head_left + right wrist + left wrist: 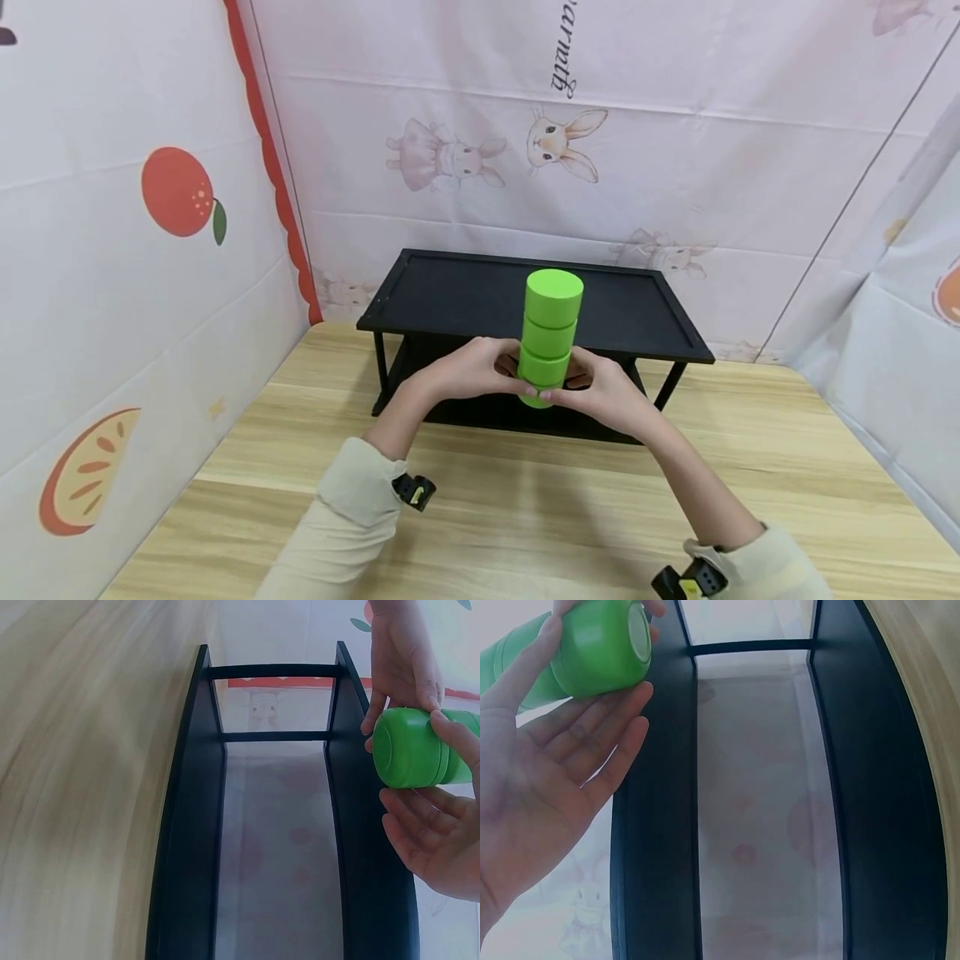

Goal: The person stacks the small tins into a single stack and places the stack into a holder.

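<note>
Both hands hold up a bright green cylindrical canister (553, 312) with grooves that divide it into several stacked sections. It stands upright, its flat top facing the head camera. The left hand (480, 367) grips its lower part from the left, thumb across the near side and fingers behind. From the other side the right hand (603, 383) does the same, the two thumbs almost meeting. The canister's rounded base (639, 634) shows in the left wrist view. In the head view the canister overlaps the front edge of a black two-tier rack (457, 292).
The rack's lower shelf (480, 415) sits close above the wooden table (495, 517). Printed cloth walls (480, 108) stand behind and at both sides. Each wrist carries a small black camera (414, 491).
</note>
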### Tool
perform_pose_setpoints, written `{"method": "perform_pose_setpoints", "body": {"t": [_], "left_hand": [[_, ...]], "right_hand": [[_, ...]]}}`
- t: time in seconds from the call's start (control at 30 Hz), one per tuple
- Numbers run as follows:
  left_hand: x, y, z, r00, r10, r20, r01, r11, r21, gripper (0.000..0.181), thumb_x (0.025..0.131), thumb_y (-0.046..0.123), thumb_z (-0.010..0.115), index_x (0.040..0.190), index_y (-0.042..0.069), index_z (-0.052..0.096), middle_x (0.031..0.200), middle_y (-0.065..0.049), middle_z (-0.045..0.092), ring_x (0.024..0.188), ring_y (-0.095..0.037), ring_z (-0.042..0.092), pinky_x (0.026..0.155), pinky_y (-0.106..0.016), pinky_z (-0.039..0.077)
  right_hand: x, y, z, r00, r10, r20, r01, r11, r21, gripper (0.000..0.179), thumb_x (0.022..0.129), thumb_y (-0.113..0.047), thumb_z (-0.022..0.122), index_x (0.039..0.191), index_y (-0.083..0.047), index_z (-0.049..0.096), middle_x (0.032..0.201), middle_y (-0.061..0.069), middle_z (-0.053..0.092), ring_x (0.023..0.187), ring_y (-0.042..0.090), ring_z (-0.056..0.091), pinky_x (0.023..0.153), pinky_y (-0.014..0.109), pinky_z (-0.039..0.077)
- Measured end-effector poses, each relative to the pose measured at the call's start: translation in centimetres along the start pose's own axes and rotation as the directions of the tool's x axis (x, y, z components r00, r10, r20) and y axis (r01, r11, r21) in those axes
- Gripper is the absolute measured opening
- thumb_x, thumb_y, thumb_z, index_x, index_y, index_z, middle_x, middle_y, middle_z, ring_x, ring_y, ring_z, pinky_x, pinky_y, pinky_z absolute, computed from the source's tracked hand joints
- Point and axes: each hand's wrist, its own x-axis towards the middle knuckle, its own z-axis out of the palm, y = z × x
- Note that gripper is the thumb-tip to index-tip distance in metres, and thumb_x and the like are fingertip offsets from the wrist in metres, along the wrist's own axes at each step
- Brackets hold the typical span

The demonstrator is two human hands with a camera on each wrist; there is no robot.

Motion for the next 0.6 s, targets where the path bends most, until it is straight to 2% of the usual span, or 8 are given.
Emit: {"method": "perform_pose_setpoints", "body": {"t": [0.6], "left_hand": [[0.77, 0.66, -0.64, 1.000, 0.001, 0.007, -0.002, 1.000, 0.015, 0.046, 0.082, 0.023, 0.071, 0.121, 0.004, 0.054, 0.108, -0.002, 0.060, 0.090, -0.008, 0.059, 0.077, -0.023, 0.049]], "right_hand": [[0.35, -0.17, -0.95, 1.000, 0.030, 0.000, -0.030, 0.999, 0.017, 0.051, 0.077, -0.029, 0.075, 0.119, -0.008, 0.055, 0.100, 0.004, 0.062, 0.090, 0.018, 0.059, 0.078, 0.036, 0.049]]}}
